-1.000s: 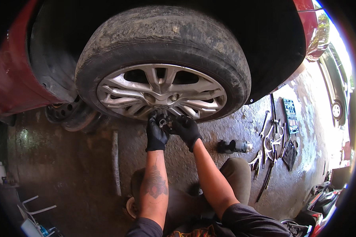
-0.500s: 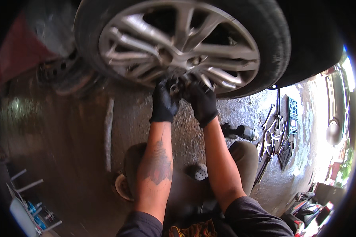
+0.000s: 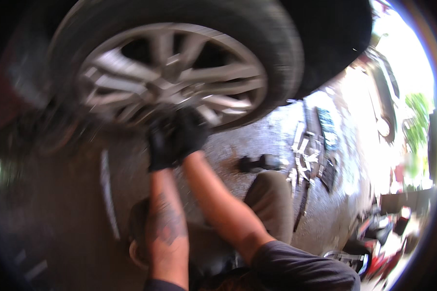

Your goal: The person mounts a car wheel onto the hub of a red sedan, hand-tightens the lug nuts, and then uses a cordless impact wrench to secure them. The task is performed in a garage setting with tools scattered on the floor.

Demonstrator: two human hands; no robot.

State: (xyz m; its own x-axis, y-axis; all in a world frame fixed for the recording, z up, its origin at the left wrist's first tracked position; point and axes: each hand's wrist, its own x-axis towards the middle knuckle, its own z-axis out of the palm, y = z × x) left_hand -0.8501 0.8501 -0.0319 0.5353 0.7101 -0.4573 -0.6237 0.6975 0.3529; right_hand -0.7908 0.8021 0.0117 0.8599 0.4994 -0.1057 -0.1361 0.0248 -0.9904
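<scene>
Kneeling low on the wet concrete floor, knee bent at lower centre, bare forearms rising from the bottom edge. Reaching up with both arms, tattooed one on the left. Left hand in a black glove, pressed just below the wheel hub; fingers curled, but too blurred to tell whether clamped on anything. Right hand, also black-gloved, touching the left one and set against the lower spokes; grip likewise impossible to tell through the motion blur. Just beyond, a silver alloy wheel with its worn tyre, raised above the floor and filling the upper middle. Lying on the floor to the left, a long pale bar. Farther right, a dark tool near the knee, then a scatter of wrenches toward the floor's right edge.
</scene>
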